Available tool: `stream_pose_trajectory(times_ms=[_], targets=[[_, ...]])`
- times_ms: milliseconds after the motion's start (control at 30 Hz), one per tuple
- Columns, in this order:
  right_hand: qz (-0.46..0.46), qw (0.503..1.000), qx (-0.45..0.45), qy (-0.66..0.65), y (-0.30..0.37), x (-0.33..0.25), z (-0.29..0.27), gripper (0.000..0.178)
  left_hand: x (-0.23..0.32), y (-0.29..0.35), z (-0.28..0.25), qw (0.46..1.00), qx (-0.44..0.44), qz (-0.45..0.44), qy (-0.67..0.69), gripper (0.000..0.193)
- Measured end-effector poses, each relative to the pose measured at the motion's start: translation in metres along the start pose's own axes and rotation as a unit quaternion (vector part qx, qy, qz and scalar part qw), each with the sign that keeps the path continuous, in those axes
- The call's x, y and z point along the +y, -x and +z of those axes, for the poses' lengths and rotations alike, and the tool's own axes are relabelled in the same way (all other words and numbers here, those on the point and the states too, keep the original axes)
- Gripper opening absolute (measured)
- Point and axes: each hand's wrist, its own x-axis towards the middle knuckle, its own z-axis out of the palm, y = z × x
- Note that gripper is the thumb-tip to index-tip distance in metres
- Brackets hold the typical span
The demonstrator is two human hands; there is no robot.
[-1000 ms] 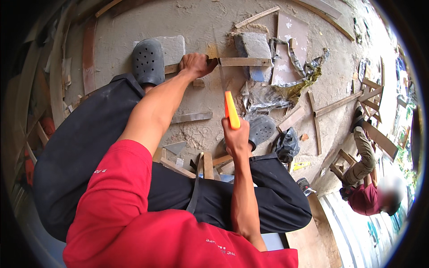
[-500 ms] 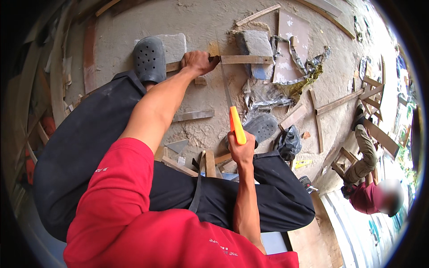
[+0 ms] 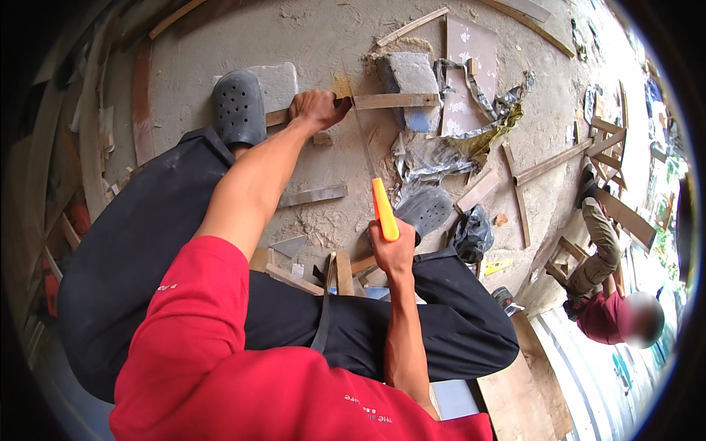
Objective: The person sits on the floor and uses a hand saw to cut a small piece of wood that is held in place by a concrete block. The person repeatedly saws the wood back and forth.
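My right hand (image 3: 393,246) is wrapped round the orange-yellow handle of a handsaw (image 3: 384,209). The thin blade runs away from me and crosses a narrow wooden strip (image 3: 397,101). Just left of the blade, my left hand (image 3: 318,110) grips that strip, fingers closed over it. The strip lies across two grey blocks: one block (image 3: 412,77) under its right end, the other block (image 3: 276,82) near its left part, beside my left shoe (image 3: 238,110). How deep the blade sits in the wood I cannot tell.
Crumpled plastic sheeting (image 3: 434,158) and a black bag (image 3: 473,231) lie near my right shoe (image 3: 426,213). A loose wood piece (image 3: 312,194) rests between my feet. Wood scraps and boards line the left side. At the right, a co-worker (image 3: 603,316) crouches near stacked timber (image 3: 625,217).
The whole view has shifted slightly, moving the blocks and strip a little left. Both hands keep their holds; the saw handle sits slightly closer to me.
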Motion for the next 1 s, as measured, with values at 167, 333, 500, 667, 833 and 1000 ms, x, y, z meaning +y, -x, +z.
stream_pose_trajectory(times_ms=[167,333,500,667,833,1000], targets=[[-0.039,0.997,-0.006,0.06,-0.035,-0.002,0.008,0.018,0.008,-0.006,-0.003,1.0,0.008,-0.003,0.024,0.063],[-0.072,0.995,-0.005,0.065,-0.032,0.001,0.006,0.019,0.001,-0.01,-0.001,1.0,-0.009,-0.001,0.012,0.062],[-0.016,0.998,-0.022,0.054,-0.023,-0.009,0.004,0.019,-0.003,-0.009,0.0,1.0,0.018,0.011,0.015,0.065],[0.017,0.999,0.006,0.038,-0.052,-0.022,0.023,0.016,-0.008,-0.022,-0.018,1.0,-0.001,0.021,0.018,0.064],[0.033,0.998,0.012,-0.047,0.003,-0.02,0.019,0.024,-0.018,-0.01,-0.026,0.999,0.009,0.001,0.038,0.057],[0.059,0.998,-0.001,0.0,-0.043,-0.042,0.04,0.026,-0.032,-0.014,-0.024,0.999,0.028,0.031,0.027,0.05]])
